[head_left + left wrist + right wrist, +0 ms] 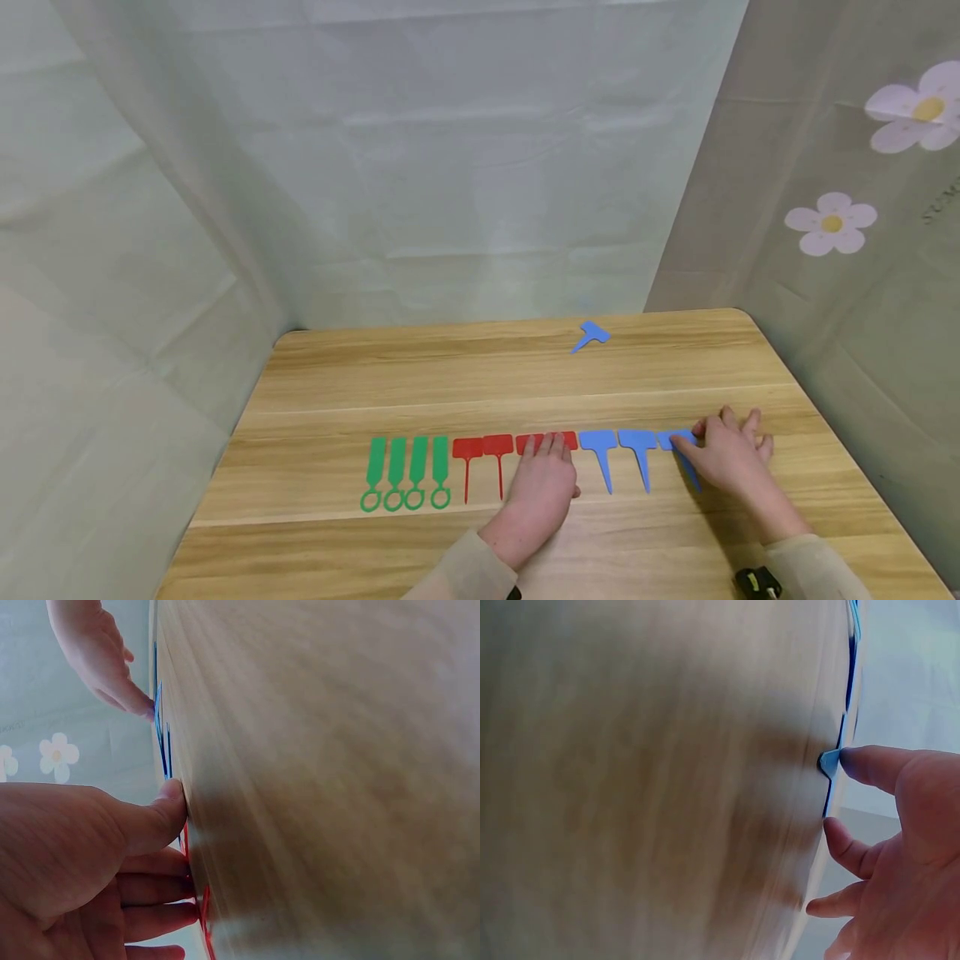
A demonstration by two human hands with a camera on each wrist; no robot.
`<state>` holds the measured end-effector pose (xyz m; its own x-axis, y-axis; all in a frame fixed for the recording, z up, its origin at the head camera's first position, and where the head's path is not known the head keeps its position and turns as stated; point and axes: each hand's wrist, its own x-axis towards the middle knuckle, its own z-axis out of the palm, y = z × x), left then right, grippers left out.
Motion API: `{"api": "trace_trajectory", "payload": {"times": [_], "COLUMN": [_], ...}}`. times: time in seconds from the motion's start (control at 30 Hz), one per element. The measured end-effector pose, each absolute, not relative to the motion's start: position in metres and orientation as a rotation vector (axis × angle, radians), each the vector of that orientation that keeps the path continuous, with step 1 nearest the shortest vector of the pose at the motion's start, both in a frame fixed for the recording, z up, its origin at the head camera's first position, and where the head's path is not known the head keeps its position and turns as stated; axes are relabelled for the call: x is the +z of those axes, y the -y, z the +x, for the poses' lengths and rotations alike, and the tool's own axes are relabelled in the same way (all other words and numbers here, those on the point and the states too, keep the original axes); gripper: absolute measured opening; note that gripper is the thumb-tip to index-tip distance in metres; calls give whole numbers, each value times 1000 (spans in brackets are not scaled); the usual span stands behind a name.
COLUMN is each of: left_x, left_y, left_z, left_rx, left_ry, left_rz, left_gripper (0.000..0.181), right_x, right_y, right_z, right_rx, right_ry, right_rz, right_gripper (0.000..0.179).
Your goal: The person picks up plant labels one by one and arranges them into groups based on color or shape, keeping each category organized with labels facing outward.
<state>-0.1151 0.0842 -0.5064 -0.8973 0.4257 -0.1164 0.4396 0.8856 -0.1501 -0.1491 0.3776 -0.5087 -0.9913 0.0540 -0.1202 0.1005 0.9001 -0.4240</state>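
Observation:
My left hand (542, 487) lies over two red T-shaped plant labels, its fingertips resting on their heads; one red head (571, 440) shows at the right of the fingers. In the left wrist view, the thumb and fingers reach down to a thin red label (204, 907). At the right end of the row, my right hand (729, 454) touches a blue T-shaped plant label (664, 440). Its thumb presses on the blue label (829, 763) in the right wrist view, the index fingertip sits by the label's end, and the other fingers spread out.
Several green ring-ended labels (418, 462) stand at the row's left, beside two uncovered red labels (498, 444). Two blue labels (598, 442) lie between my hands. Another blue label (592, 332) lies slanted near the wooden table's (420, 367) back edge. Fabric walls (480, 167) enclose the table.

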Motion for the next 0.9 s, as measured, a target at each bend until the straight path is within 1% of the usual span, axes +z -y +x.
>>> {"api": "trace_trajectory", "payload": {"times": [0.23, 0.9], "left_x": [-507, -509], "left_y": [-84, -85], "left_z": [-115, -115], "left_rx": [-264, -274], "left_ry": [-2978, -2985], "left_rz": [681, 677], "left_gripper": [66, 65], "right_x": [-509, -503], "right_y": [-377, -378], "right_z": [-148, -147], "right_rx": [-673, -737], "right_ry": [-2961, -2941], "right_rz": [131, 104], "right_gripper": [57, 68]}}
